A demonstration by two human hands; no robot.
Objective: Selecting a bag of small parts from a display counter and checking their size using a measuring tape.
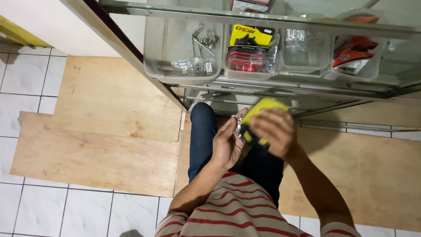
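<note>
Plywood floor (pixel 109 131) below glass cabinet (pixel 272 19) | both hands before cabinet: left hand (pixel 228 142), right hand (pixel 274 129) fingers closed on yellow blister pack (pixel 263 107) | likely light, stiff, slippery; grip edges.

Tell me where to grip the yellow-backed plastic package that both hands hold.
Judging by its pose, grip the yellow-backed plastic package at its free upper yellow edge, coming from above; the right hand covers the middle and the left hand cups the clear left end.
</note>
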